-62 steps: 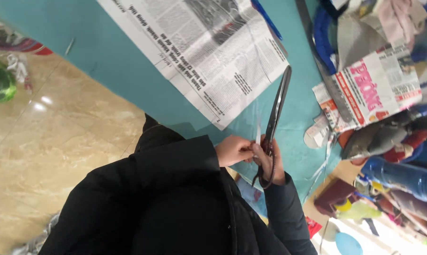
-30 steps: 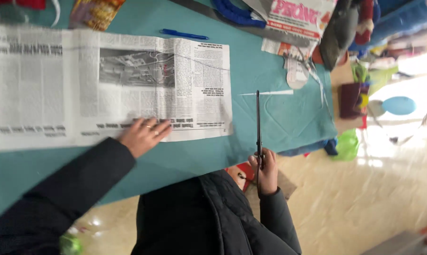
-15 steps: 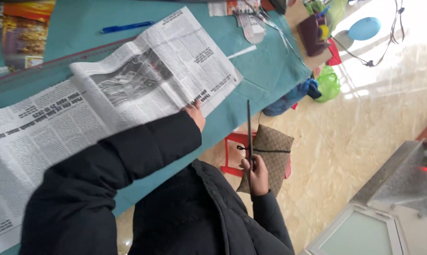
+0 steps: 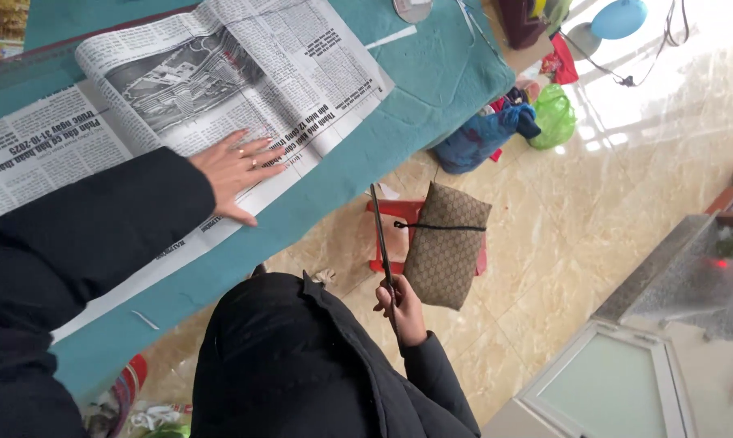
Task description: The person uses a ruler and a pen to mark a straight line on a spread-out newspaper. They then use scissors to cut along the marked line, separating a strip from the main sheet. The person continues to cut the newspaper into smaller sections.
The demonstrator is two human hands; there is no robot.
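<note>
Teal tabletop [image 4: 431,89]: one newspaper [image 4: 220,89] spread flat, left hand [image 4: 235,174] resting palm-down on it, grip released. Right hand [image 4: 400,308] off the table edge, grip clenched on long closed scissors [image 4: 380,235], blades pointing upward, above beige floor.

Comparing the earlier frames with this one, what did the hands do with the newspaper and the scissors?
The left hand, first beside the right at the long dark scissors, let go, reached onto the open black-and-white newspaper on the teal tablecloth and now lies flat there. The right hand kept holding the scissors, blades shut, off the table edge.
</note>
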